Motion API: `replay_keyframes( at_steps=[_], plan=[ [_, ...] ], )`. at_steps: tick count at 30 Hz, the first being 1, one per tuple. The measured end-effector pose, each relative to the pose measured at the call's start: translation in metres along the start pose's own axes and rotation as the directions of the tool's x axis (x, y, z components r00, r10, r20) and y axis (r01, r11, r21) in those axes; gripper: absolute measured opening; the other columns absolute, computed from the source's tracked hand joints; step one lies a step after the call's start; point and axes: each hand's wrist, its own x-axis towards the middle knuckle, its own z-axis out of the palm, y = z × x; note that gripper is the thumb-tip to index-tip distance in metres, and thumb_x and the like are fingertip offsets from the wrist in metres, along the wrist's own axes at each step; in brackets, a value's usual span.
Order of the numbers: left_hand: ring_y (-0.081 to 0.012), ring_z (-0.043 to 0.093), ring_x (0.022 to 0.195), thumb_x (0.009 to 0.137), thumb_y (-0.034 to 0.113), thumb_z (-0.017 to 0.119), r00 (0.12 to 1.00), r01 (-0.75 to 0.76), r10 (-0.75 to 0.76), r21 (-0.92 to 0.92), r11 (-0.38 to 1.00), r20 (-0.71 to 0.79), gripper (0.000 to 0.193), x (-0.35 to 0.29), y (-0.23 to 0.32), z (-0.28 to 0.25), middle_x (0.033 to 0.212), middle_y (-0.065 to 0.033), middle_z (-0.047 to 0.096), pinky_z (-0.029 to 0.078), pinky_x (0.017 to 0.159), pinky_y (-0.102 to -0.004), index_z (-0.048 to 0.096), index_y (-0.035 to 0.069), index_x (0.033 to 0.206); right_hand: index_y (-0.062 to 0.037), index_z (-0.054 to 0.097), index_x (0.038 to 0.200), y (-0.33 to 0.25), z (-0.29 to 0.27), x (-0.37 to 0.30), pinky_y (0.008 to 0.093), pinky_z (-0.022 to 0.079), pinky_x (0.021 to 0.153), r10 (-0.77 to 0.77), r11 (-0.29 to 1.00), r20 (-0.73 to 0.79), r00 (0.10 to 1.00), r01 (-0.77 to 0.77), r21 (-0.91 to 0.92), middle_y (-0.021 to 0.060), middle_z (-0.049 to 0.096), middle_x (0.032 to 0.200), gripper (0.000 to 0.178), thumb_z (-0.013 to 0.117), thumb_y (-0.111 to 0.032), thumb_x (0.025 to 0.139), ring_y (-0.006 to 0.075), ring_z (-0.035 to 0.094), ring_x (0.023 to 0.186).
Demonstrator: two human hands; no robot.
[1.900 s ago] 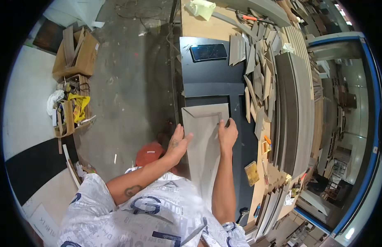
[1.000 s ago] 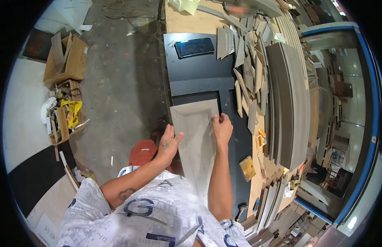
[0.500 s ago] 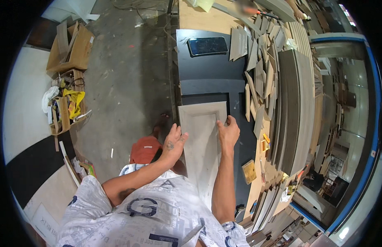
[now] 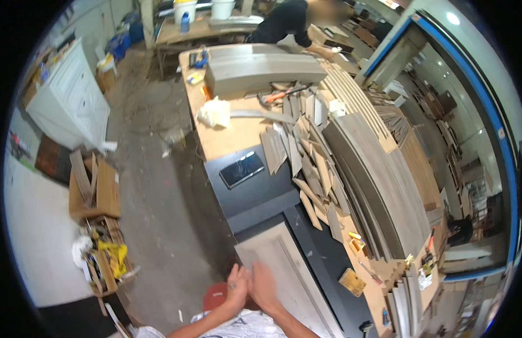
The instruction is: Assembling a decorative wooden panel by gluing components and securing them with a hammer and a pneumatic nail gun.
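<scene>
My left hand and my right hand are close together, palms facing, above the left edge of a greyish framed door panel. The left hand's fingers look stretched out, with nothing seen in them. Motion smears the right hand, so its fingers do not show clearly. The panel has a raised border and a recessed middle. It lies on a dark grey board on the workbench. A black phone rests on that board, beyond the panel.
Many wood offcuts lie heaped right of the board, beside long stacked grey planks. A hammer, a crumpled cloth and a yellowish block are on the bench. Cardboard boxes stand left. A co-worker leans at the far end.
Both hands have left the panel's sides and come together above it. The view has tilted up and turned, showing the bench's far end and the co-worker.
</scene>
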Motion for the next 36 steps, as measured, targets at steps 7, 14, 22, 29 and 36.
replay_keyframes(
  at_steps=[7,14,22,29,36],
  plan=[
    [-0.0178,0.057,0.092,0.095,0.012,0.056,0.991,-0.104,0.104,0.006,0.995,-0.089,0.065,0.006,-0.009,0.004,0.118,-0.0141,0.056,0.050,0.077,-0.0282,0.022,-0.008,0.147,0.0039,0.049,0.128,0.009,-0.005,0.000,0.0442,0.045,0.090,0.000,1.000,0.077,0.997,-0.001,0.006,0.0224,0.054,0.118,0.054,0.065,-0.010,0.079,0.0387,0.053,0.105],
    [-0.0095,0.049,0.066,0.094,0.014,0.059,1.000,0.003,-0.004,0.025,1.000,0.020,0.074,-0.012,0.017,0.013,0.074,0.0000,0.048,0.045,0.061,-0.0250,0.016,-0.004,0.151,0.0030,0.053,0.121,0.010,-0.010,0.001,0.0435,0.047,0.084,-0.075,0.996,0.051,0.996,0.076,-0.037,0.0210,0.056,0.110,0.047,0.065,-0.012,0.078,0.0366,0.055,0.100],
    [-0.0193,0.051,0.114,0.096,0.016,0.057,0.994,0.035,-0.030,0.047,0.998,-0.103,0.069,-0.007,0.014,0.010,0.136,-0.0161,0.048,0.044,0.094,-0.0304,0.019,-0.003,0.150,0.0019,0.053,0.126,0.071,-0.049,0.039,0.0470,0.043,0.097,0.057,0.994,-0.306,0.950,-0.082,-0.068,0.0248,0.056,0.123,0.051,0.064,-0.020,0.082,0.0406,0.053,0.112],
    [-0.0247,0.048,0.123,0.096,0.017,0.058,0.994,0.082,-0.082,0.000,0.997,-0.078,0.072,-0.002,0.007,0.004,0.144,-0.0205,0.041,0.040,0.103,-0.0338,0.015,-0.002,0.151,0.0017,0.051,0.128,0.107,-0.053,0.066,0.0460,0.045,0.095,0.159,0.976,-0.275,0.948,-0.193,-0.101,0.0224,0.057,0.120,0.056,0.068,-0.019,0.079,0.0386,0.055,0.108],
    [-0.0258,0.045,0.127,0.096,0.020,0.058,0.999,0.045,-0.044,0.058,0.997,-0.018,0.081,-0.004,0.010,0.005,0.142,-0.0167,0.042,0.035,0.109,-0.0445,0.004,-0.001,0.153,-0.0002,0.048,0.130,0.100,-0.051,0.070,0.0474,0.048,0.088,0.220,0.964,-0.132,0.967,-0.236,-0.125,0.0199,0.059,0.111,0.060,0.070,-0.019,0.077,0.0387,0.056,0.105]
  ],
)
